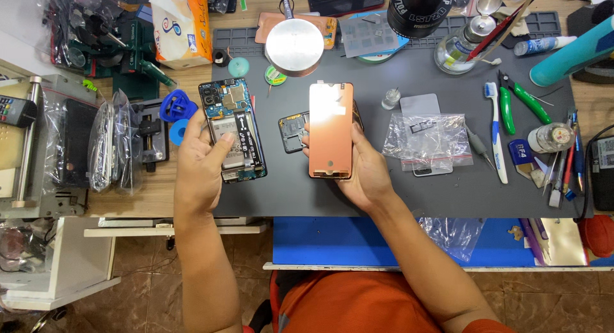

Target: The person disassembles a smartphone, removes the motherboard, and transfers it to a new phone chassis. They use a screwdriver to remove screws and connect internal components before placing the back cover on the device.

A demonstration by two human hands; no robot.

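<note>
My left hand holds an opened phone body with its circuit board and battery showing, lifted over the left edge of the dark grey work mat. In my right hand is a phone screen panel, its copper-coloured back facing up. Between the two, on the mat, lies a small black plastic frame piece.
Clear plastic bags with small parts lie right of the screen. A toothbrush, green-handled cutters, tweezers and small bottles sit at the right. A round lamp head and a microscope lens hang over the back. A tissue pack stands back left.
</note>
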